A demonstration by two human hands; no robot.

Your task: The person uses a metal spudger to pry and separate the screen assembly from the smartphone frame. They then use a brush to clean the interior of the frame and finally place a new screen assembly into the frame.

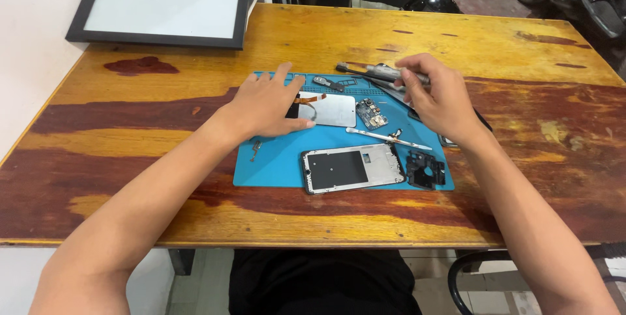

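Screwdriver (391,72) within right hand (443,100) fingertips.

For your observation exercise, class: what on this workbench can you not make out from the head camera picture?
- Head view: the left hand covers the left end of the silver plate and most of its orange cable.
- Head view: the right hand hides the near end of the grey tool and most of a dark object behind the wrist.
- Head view: circuit board parts are too small to tell.
- Head view: the black frame is cut off by the top edge.
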